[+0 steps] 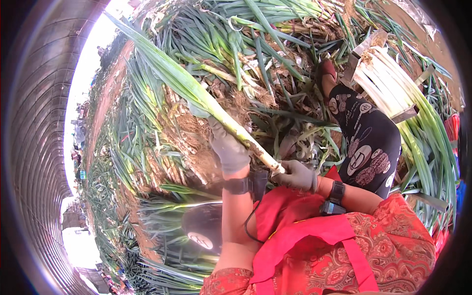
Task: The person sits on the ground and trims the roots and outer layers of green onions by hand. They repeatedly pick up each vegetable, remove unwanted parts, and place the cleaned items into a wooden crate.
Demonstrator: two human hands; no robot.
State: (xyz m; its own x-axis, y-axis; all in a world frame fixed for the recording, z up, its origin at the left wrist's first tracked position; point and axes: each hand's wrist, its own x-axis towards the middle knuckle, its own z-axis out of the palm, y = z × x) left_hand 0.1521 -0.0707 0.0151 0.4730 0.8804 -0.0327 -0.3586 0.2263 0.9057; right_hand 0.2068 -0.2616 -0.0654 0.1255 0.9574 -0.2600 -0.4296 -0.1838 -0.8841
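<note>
Bare white-shafted leeks point(386, 81), stacked at right, appear finished; rooted green leeks point(206, 44), piled ahead, are apparently left. One long green-and-white leek point(196, 93), brown-marked, is held diagonally: its shaft is clasped by the grey-gloved left hand point(230, 149), its base pinched by the grey-gloved right hand point(298, 176).

Red paisley fabric sleeve point(227, 281): cut off by lower edge. Long green-white leek point(194, 91): end partly hidden by grey-gloved right hand point(298, 176).
</note>
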